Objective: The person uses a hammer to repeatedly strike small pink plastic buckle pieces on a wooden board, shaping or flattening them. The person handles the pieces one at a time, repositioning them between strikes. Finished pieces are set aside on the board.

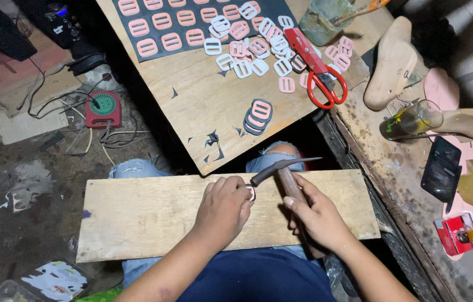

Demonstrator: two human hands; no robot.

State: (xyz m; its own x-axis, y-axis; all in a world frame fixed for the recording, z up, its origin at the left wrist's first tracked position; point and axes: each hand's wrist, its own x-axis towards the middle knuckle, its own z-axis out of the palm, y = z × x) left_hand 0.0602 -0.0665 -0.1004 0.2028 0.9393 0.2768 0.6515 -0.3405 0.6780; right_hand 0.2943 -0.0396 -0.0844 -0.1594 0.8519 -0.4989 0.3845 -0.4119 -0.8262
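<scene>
1. Head view, left hand [222, 210]: it rests on a pale wooden board [147, 215] laid across the person's lap, its fingers [235, 190] curled down and pinching a small pink buckle [252, 192] against the board. Only the edge of the buckle shows past the fingertips.
2. Head view, right hand [317, 215]: its fingers are wrapped tight around the wooden handle of a hammer [284, 170]. The dark metal head sits just above the buckle, beside the left fingertips; whether it touches the buckle cannot be told.
3. Beyond the board lies a larger plywood table [203, 106] tilted toward the person. On it is a short stack of dark-rimmed pink buckles [257, 116] near the lower edge, and a loose scatter of pink and white buckles [258, 47] farther up.
4. A black sheet [191, 25] at the top carries rows of pink buckles.
5. Red-handled scissors [317, 70] lie among the scattered buckles, at the right.
6. On the right stand wooden shoe lasts [393, 64], a glass [412, 120] on its side and a dark phone [442, 168].
</scene>
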